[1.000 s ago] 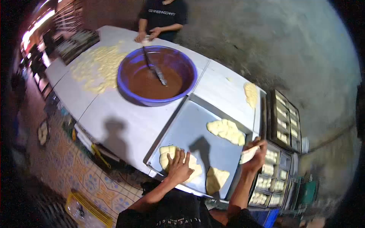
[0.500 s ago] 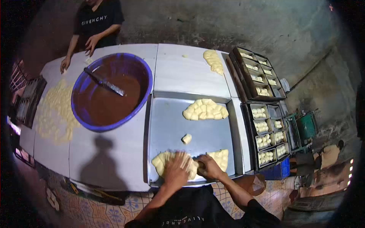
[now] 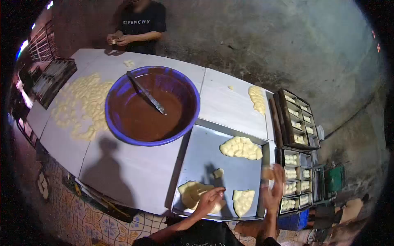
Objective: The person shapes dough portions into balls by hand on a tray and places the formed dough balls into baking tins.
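My left hand [image 3: 210, 201] is over a large lump of dough [image 3: 191, 193] at the near left of a metal tray [image 3: 201, 153], its fingers stretched loosely to the right. My right hand [image 3: 275, 189] is raised over the tray's right edge, smeared by motion. A blurred tan shape [image 3: 268, 173] shows at its fingers; I cannot tell what it is. Between the hands lies a wedge of scored dough [image 3: 243, 201]. A small dough ball [image 3: 218, 173] sits mid-tray, and a bumpy slab of dough [image 3: 241, 148] lies at the back.
Left of the tray stands a blue tub [image 3: 111, 123] of brown filling with a long spatula [image 3: 147, 96]. Dough pieces [image 3: 88, 102] are spread farther left. Baking tins [image 3: 296, 119] with dough rolls line the right. Across the table, a person [image 3: 141, 30] holds something small.
My view has swung, shifting the table right and down. My right hand has left the dough and risen to the tray's right edge. My left hand's fingers now point right. The person's hands have come together.
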